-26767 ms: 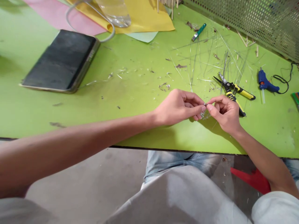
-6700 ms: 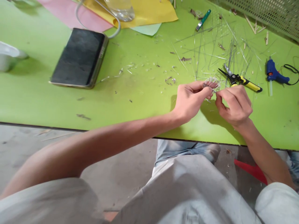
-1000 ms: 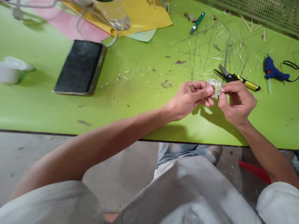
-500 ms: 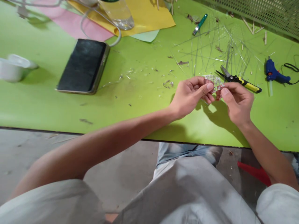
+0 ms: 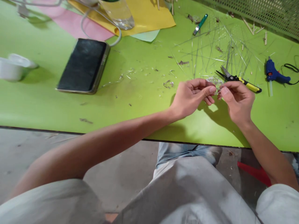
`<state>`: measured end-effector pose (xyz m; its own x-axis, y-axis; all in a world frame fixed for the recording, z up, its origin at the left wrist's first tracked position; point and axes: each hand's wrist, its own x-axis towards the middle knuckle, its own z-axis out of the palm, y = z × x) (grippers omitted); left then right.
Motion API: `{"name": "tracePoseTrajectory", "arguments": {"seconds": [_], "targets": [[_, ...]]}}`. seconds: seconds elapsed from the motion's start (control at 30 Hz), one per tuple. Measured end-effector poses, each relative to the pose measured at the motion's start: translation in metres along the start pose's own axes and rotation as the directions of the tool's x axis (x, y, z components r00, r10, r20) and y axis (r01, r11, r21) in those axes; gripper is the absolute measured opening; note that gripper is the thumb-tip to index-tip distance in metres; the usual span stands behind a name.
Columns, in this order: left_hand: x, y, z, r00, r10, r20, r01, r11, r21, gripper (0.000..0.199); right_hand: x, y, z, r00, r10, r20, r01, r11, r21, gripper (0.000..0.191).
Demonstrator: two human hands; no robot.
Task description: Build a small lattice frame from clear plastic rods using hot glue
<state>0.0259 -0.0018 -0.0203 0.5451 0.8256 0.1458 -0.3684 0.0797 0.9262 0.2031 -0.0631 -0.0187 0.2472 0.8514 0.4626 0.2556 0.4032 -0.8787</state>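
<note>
Between my two hands is a small wire frame [image 5: 214, 80], silvery and lattice-like, held just above the green table [image 5: 140, 109]. My left hand [image 5: 192, 96] pinches its left side between thumb and fingers. On the other side, the thumb and forefinger of my right hand [image 5: 238, 99] close on its edge. Fingers hide much of the frame, so its full shape does not show. Just behind my right hand lies a pair of cutting pliers [image 5: 249, 86] with yellow and black handles. Loose thin wires [image 5: 212, 58] are strewn beyond both hands.
A blue glue gun [image 5: 274, 72] lies at the right, and a green-handled cutter [image 5: 201, 24] farther back. At left are a black phone [image 5: 83, 65] and a white cup [image 5: 10, 70]. A glass of water [image 5: 121, 15] stands on coloured paper [image 5: 154, 17]. A perforated green basket [image 5: 263, 14] borders the back right.
The wire frame has tilted and dropped slightly in my fingers. Both hands have shifted a little toward me, still pinching it. The things on the table lie as before.
</note>
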Motion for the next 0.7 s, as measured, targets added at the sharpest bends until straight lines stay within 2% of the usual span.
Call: {"name": "tracePoseTrajectory", "arguments": {"seconds": [0.2, 0.5, 0.63, 0.7], "targets": [[-0.003, -0.002, 0.003, 0.999, 0.038, -0.022, -0.036, 0.998, 0.057, 0.062, 0.001, 0.001, -0.001, 1.0, -0.017, 0.02, 0.016, 1.0, 0.012, 0.031], [-0.004, -0.005, 0.0, 1.0, 0.026, -0.003, -0.026, 0.999, 0.042, 0.056, 0.004, 0.006, -0.005, 0.994, 0.098, 0.054, -0.103, 0.989, 0.108, 0.039], [-0.001, 0.001, -0.01, 0.991, 0.129, -0.026, -0.127, 0.988, 0.091, 0.055, 0.009, 0.008, -0.007, 0.983, 0.171, 0.061, -0.178, 0.974, 0.142, 0.052], [0.002, 0.005, -0.016, 0.978, 0.206, 0.028, -0.207, 0.963, 0.169, 0.047, 0.011, 0.008, -0.008, 0.976, 0.209, 0.065, -0.217, 0.964, 0.156, 0.057]]}}
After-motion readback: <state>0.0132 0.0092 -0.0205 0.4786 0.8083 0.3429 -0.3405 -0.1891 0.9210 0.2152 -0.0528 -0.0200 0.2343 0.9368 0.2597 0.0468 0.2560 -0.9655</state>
